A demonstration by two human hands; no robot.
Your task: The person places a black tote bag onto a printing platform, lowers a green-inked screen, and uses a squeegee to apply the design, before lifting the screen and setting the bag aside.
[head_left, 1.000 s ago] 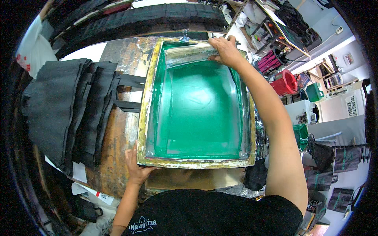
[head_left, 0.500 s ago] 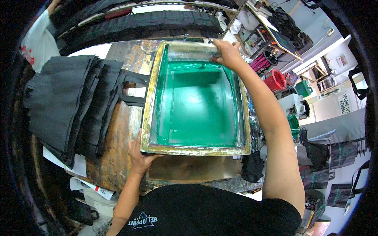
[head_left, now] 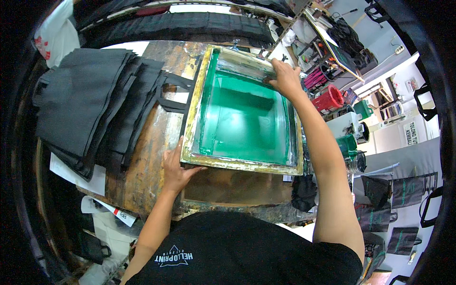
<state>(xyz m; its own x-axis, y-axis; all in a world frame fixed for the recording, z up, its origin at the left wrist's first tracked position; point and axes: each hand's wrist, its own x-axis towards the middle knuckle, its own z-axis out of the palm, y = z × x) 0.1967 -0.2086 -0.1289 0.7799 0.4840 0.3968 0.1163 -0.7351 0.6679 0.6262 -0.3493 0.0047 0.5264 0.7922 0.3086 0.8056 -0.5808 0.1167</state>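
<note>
A screen printing frame (head_left: 195,119) with yellow-stained edges lies tilted a little on the worktable, its mesh (head_left: 244,126) coated with green ink. Gripping its near left corner is my left hand (head_left: 177,169), thumb along the near edge and fingers up the left side. At the frame's far end rests a wide squeegee (head_left: 247,64), smeared with ink along its lower edge. My right hand (head_left: 286,80) is closed on the squeegee's right end, the fingertips partly hidden. Left of the frame, a fanned stack of black fabric bags (head_left: 90,102) has strap handles reaching to the frame's side.
The stained wooden worktable (head_left: 145,178) extends toward me, with a black cloth (head_left: 303,192) near its right edge. Red bucket (head_left: 328,98) and green containers stand to the right. More black bags (head_left: 185,29) line a rack beyond. Another person's white sleeve (head_left: 58,35) shows at far left.
The whole view has shifted and turned slightly, so the frame, bags and table sit differently in the picture. Both hands keep the same holds on frame and squeegee.
</note>
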